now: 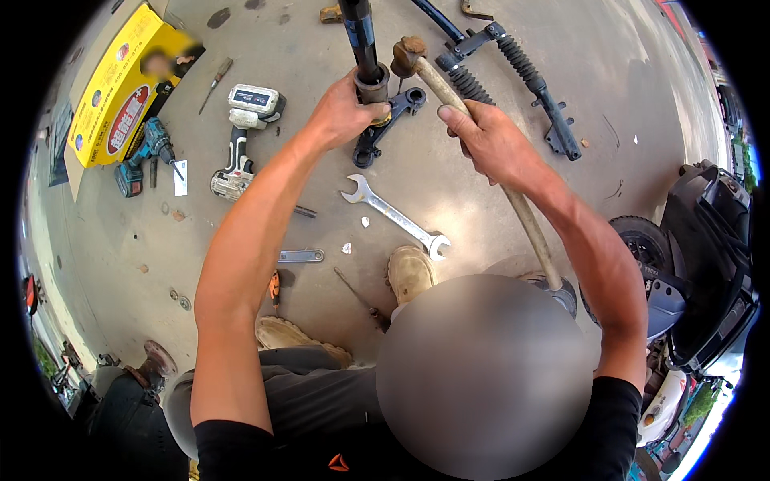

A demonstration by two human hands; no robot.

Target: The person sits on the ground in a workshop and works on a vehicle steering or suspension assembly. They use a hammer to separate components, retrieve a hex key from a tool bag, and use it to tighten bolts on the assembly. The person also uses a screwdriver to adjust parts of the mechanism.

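My left hand (343, 112) is closed around a short grey metal sleeve (372, 86) at the lower part of an upright black tube (358, 36). Just below it lies a black fork clamp (391, 128) with a ring at its end. A hammer (526, 223) with a long wooden handle and a rusty head is gripped in my right hand (491, 143), fingers wrapped round the handle below the head. The hammer head is beside the sleeve, on its right, apart from it. My left palm hides part of the sleeve.
An open-ended wrench (395, 215) lies in front of my shoes. To the left are a white impact wrench (239, 144), a blue drill (148, 152), a screwdriver (216, 82) and a yellow box (120, 88). Fork legs with rubber boots (520, 64) lie far right; a scooter (710, 272) stands right.
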